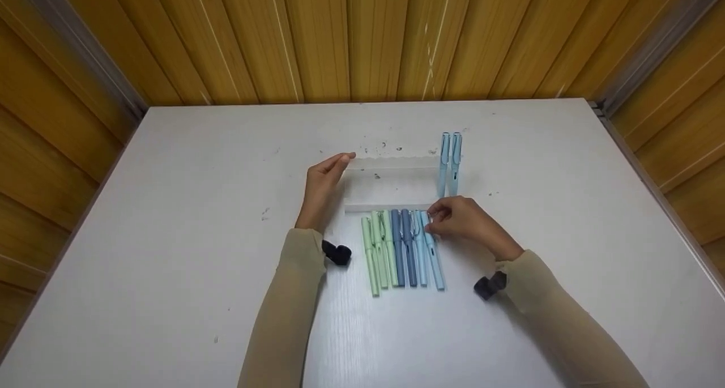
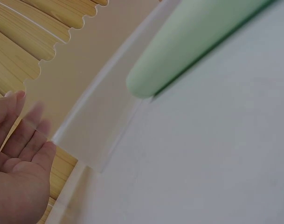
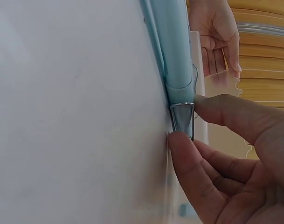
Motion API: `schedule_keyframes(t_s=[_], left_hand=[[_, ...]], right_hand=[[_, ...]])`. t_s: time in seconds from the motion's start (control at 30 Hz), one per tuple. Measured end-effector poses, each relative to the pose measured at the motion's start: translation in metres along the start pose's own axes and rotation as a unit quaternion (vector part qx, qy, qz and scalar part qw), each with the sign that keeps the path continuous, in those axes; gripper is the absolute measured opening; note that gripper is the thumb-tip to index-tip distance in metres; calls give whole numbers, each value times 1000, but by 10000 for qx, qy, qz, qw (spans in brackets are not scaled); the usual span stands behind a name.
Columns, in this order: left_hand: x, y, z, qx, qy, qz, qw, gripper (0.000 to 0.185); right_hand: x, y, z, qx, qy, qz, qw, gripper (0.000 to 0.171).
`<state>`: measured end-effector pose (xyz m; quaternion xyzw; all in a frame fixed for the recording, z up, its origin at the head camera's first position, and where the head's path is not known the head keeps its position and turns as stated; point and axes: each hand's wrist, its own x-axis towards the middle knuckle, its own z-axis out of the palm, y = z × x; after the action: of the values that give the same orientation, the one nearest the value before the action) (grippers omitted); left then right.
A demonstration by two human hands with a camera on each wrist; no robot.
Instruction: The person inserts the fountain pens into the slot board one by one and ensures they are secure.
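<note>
While the right hand pinches the top end of a light blue pen between thumb and fingertips, the pen lies on the white table as the rightmost of a row of pens. Right wrist view shows the fingers closed on the pen's silver tip, pen body running away along the table. Row beside it: three green pens, two dark blue pens, another light blue pen, all side by side, touching, just below the near edge of a clear plastic pen rack. Left hand rests at the rack's left end, fingers fairly straight and relaxed, fingertips at the far scalloped rail; left wrist view shows an open palm beside the rack wall, gripping nothing. Two more light blue pens lie across the rack at its right end. Wood-panel walls behind the table.
</note>
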<state>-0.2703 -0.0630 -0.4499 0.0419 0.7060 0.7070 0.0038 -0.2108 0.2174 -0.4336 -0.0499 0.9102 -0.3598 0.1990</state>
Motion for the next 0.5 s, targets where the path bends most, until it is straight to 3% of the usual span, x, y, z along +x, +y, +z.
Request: schedule_keyframes(t_s=[0.1,0.23,0.5], left_hand=[[-6,10,1,21,-18,21,10000,33],[-7,13,1,49,18,2,10000,33],[9,-15,0,37,101,112,9999,36]], right_hand=[[0,0,1,-24,-68,-83,9999,45],[1,1,1,-168,-53,-246,9995,47],[2,0,1,-230,-119,-226,9994,43]])
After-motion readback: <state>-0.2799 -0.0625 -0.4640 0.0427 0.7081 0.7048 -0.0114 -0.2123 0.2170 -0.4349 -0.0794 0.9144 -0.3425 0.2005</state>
